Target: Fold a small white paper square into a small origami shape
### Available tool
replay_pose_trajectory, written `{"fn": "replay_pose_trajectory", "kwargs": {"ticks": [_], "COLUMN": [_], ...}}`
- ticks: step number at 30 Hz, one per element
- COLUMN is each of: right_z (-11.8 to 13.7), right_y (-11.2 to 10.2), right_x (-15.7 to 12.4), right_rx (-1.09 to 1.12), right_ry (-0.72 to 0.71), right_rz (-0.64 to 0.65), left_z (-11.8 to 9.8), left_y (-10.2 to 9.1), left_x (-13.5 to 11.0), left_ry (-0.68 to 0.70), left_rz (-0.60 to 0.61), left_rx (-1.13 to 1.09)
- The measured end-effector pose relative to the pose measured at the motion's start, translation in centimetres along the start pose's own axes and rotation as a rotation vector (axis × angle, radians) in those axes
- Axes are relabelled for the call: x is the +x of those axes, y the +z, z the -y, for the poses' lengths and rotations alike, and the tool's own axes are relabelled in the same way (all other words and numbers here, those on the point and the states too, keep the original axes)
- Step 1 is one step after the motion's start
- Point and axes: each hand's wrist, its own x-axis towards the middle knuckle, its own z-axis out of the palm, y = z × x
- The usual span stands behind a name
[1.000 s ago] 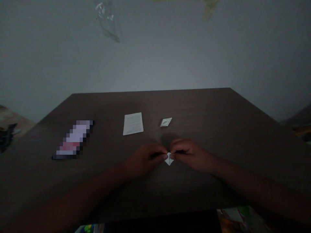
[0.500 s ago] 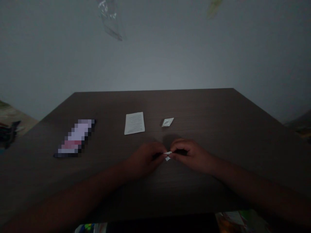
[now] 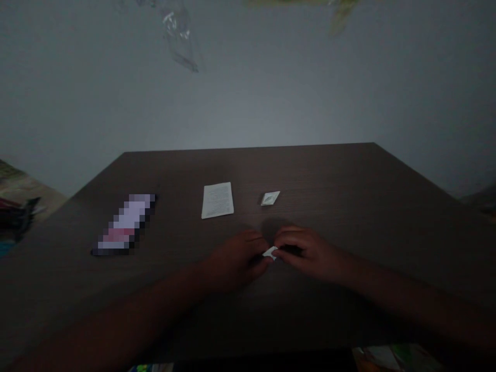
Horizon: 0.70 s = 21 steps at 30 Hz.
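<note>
Between my two hands is a small folded piece of white paper [image 3: 269,252], pinched at the fingertips just above the table. My left hand [image 3: 242,258] grips its left side, thumb below and fingers curled behind. From the other side, my right hand [image 3: 306,250] holds the paper between thumb and fingers. Parts of the paper are hidden by the fingertips. Beyond the hands lies a folded paper diamond [image 3: 270,198]. To its left rests a flat stack of printed paper sheets [image 3: 217,200].
A phone [image 3: 126,225] with a blurred-out screen lies on the left of the dark wooden table [image 3: 329,175]. A pale wall [image 3: 271,82] rises behind the table, with a clear plastic bag [image 3: 180,41] on it. Colourful items show under the near edge.
The folded paper has turned between my fingers, showing more of its white face. My left fingers have shifted on it. The whole view has moved slightly.
</note>
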Motion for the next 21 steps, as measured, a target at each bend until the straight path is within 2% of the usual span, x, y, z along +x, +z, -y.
{"fn": "replay_pose_trajectory", "kwargs": {"ticks": [7, 21], "right_z": [0.05, 0.66], "right_y": [0.28, -0.21], "right_x": [-0.21, -0.25], "right_rx": [0.016, -0.018], "right_ry": [-0.019, -0.06], "right_rz": [0.015, 0.006], "left_z": [0.42, -0.17], "left_y": [0.71, 0.33], "left_x": [-0.18, -0.34], "left_ry": [-0.02, -0.032], "left_rz": [0.002, 0.016], "left_rx": [-0.025, -0.042]}}
